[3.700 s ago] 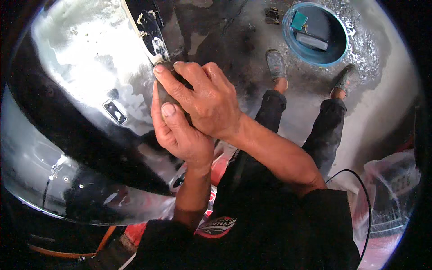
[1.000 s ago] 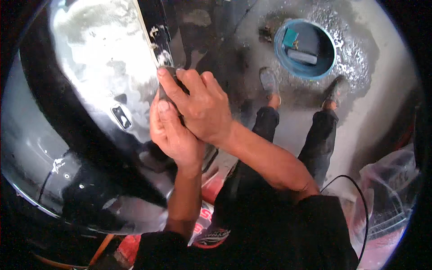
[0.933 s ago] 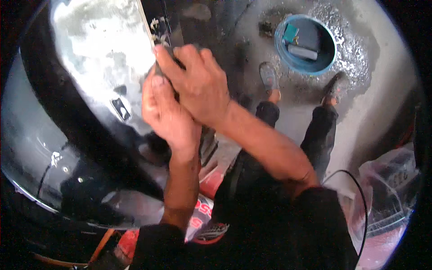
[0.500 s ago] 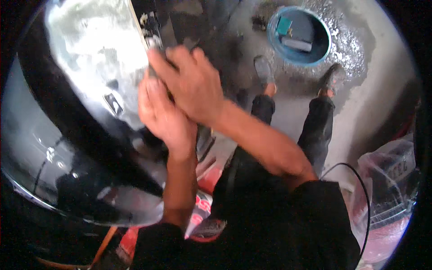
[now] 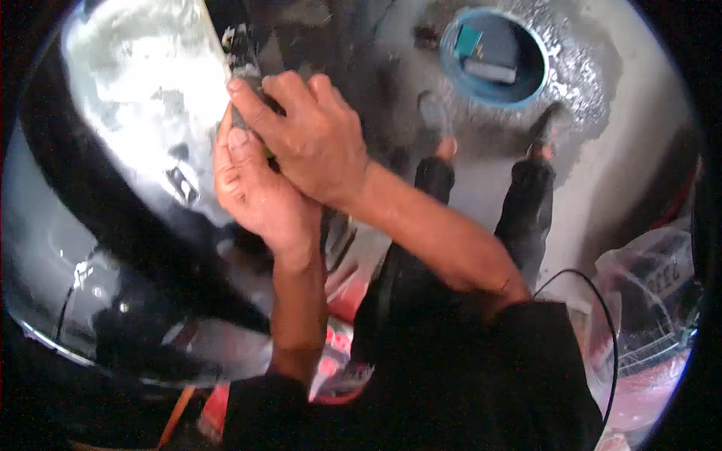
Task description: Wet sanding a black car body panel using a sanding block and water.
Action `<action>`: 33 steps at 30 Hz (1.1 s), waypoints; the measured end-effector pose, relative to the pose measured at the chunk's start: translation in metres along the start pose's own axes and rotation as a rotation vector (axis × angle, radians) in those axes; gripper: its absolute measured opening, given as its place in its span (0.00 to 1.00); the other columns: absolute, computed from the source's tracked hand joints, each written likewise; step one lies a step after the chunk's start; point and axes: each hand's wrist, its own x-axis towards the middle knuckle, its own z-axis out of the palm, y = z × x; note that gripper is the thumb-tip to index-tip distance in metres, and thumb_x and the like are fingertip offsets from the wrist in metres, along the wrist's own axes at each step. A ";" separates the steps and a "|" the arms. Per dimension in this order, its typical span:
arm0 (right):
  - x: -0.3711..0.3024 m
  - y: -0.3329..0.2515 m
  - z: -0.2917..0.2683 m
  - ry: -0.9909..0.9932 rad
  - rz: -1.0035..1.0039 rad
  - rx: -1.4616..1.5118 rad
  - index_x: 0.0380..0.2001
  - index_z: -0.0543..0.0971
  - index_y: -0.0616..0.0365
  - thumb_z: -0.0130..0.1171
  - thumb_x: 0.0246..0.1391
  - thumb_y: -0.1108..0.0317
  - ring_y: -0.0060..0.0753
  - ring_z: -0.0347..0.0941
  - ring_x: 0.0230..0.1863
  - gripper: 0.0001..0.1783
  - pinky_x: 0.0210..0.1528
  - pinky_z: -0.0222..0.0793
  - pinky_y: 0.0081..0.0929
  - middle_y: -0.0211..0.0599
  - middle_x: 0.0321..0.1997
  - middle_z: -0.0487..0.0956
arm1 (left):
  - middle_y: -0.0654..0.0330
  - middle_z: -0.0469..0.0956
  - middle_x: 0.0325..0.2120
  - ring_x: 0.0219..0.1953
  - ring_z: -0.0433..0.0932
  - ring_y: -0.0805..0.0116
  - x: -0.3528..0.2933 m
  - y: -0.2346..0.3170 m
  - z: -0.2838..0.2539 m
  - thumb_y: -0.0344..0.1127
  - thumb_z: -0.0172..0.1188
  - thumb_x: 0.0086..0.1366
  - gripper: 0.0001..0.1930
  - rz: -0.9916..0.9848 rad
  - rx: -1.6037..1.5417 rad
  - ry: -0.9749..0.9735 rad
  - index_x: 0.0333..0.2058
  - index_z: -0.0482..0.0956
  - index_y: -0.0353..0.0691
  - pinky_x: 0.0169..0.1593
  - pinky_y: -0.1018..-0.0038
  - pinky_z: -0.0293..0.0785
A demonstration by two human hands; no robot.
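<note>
My left hand and my right hand are together at the edge of a vehicle panel that has a pale, wet-looking, bare patch. A thin dark grey-green piece shows in slivers between them; its kind is mostly hidden. The left hand's thumb and fingers are closed around it, palm partly turned up. Lying across from the right, my right hand has its curled fingers pressed on the same piece near the panel's edge. A door handle recess or small fitting sits in the pale patch.
Glossy black bodywork curves round the left side. A blue tub holding a green piece and a grey block stands on the wet floor at the far right. A plastic-wrapped item and a black cable are at right.
Both hands have shifted slightly left together, still on the dark piece at the panel's edge. The whole view has also shifted a little.
</note>
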 end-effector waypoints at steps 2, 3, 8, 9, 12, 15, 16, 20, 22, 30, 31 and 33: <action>-0.002 0.000 -0.004 -0.015 -0.016 0.029 0.59 0.81 0.46 0.64 0.53 0.62 0.39 0.70 0.35 0.27 0.35 0.71 0.32 0.32 0.40 0.76 | 0.54 0.80 0.48 0.46 0.79 0.70 -0.013 0.004 0.004 0.36 0.46 0.82 0.22 0.013 -0.066 0.070 0.64 0.72 0.25 0.51 0.72 0.77; 0.007 0.005 0.001 -0.010 -0.021 0.031 0.59 0.81 0.46 0.64 0.53 0.62 0.39 0.70 0.35 0.27 0.35 0.71 0.32 0.32 0.40 0.76 | 0.54 0.80 0.48 0.46 0.79 0.70 -0.004 0.003 0.005 0.36 0.46 0.82 0.22 0.020 -0.067 0.070 0.64 0.72 0.25 0.51 0.72 0.77; 0.019 0.012 0.011 0.022 -0.004 0.060 0.60 0.80 0.48 0.63 0.54 0.59 0.42 0.70 0.36 0.28 0.35 0.70 0.35 0.34 0.40 0.75 | 0.49 0.80 0.53 0.51 0.79 0.67 0.010 0.009 0.006 0.34 0.44 0.81 0.22 -0.009 0.040 0.027 0.64 0.71 0.23 0.56 0.71 0.75; 0.012 0.011 0.013 0.021 0.005 0.096 0.59 0.79 0.48 0.61 0.56 0.57 0.45 0.69 0.36 0.27 0.33 0.69 0.40 0.36 0.39 0.73 | 0.51 0.80 0.52 0.49 0.79 0.69 0.006 0.004 0.002 0.33 0.44 0.81 0.22 0.025 0.118 0.033 0.64 0.71 0.23 0.54 0.72 0.75; 0.003 0.010 0.010 0.024 0.038 0.115 0.59 0.79 0.48 0.61 0.56 0.57 0.45 0.69 0.36 0.27 0.34 0.70 0.40 0.36 0.40 0.73 | 0.52 0.80 0.51 0.49 0.79 0.70 0.001 -0.001 -0.001 0.33 0.45 0.80 0.22 0.131 0.236 0.009 0.64 0.71 0.23 0.54 0.73 0.75; 0.011 0.019 0.013 0.005 0.014 0.130 0.59 0.80 0.48 0.61 0.57 0.55 0.45 0.68 0.36 0.26 0.35 0.70 0.40 0.36 0.40 0.73 | 0.54 0.80 0.51 0.49 0.78 0.72 0.006 0.000 0.006 0.32 0.45 0.80 0.21 -0.006 0.074 0.047 0.63 0.73 0.24 0.53 0.75 0.74; 0.007 0.020 0.012 0.002 0.014 0.132 0.59 0.80 0.48 0.61 0.57 0.55 0.45 0.68 0.36 0.26 0.35 0.70 0.40 0.36 0.40 0.73 | 0.54 0.80 0.51 0.49 0.78 0.72 0.002 -0.002 0.006 0.32 0.45 0.80 0.21 -0.008 0.076 0.050 0.63 0.73 0.24 0.53 0.75 0.74; 0.016 0.020 0.013 0.004 0.025 0.045 0.61 0.79 0.48 0.62 0.56 0.58 0.43 0.70 0.36 0.28 0.36 0.70 0.37 0.36 0.40 0.74 | 0.58 0.80 0.48 0.43 0.76 0.77 0.015 -0.003 0.010 0.31 0.45 0.80 0.20 0.089 0.193 0.018 0.62 0.74 0.25 0.46 0.79 0.72; 0.018 0.005 0.003 -0.040 0.088 0.041 0.62 0.80 0.46 0.65 0.54 0.62 0.41 0.72 0.37 0.29 0.38 0.71 0.33 0.34 0.41 0.75 | 0.57 0.81 0.49 0.45 0.78 0.75 0.014 0.013 0.005 0.31 0.47 0.80 0.19 -0.020 0.061 -0.008 0.62 0.74 0.26 0.49 0.77 0.75; -0.007 0.014 0.009 0.018 0.045 0.092 0.57 0.79 0.47 0.59 0.58 0.54 0.42 0.70 0.36 0.25 0.35 0.70 0.38 0.32 0.39 0.74 | 0.51 0.78 0.56 0.56 0.76 0.67 -0.014 -0.006 0.005 0.38 0.51 0.80 0.24 0.000 0.062 0.010 0.64 0.71 0.23 0.61 0.69 0.72; -0.015 0.013 0.007 0.021 0.048 0.098 0.57 0.79 0.47 0.59 0.58 0.54 0.42 0.70 0.36 0.25 0.35 0.70 0.38 0.32 0.39 0.74 | 0.51 0.78 0.56 0.56 0.76 0.67 -0.020 -0.011 0.000 0.38 0.51 0.80 0.24 0.003 0.069 0.010 0.64 0.71 0.23 0.61 0.69 0.72; -0.027 0.011 0.002 -0.012 0.049 0.037 0.58 0.78 0.48 0.59 0.59 0.54 0.42 0.70 0.36 0.26 0.36 0.71 0.38 0.32 0.39 0.74 | 0.52 0.79 0.52 0.51 0.80 0.66 -0.027 -0.016 -0.009 0.40 0.47 0.81 0.24 0.077 0.188 -0.075 0.65 0.70 0.25 0.56 0.70 0.77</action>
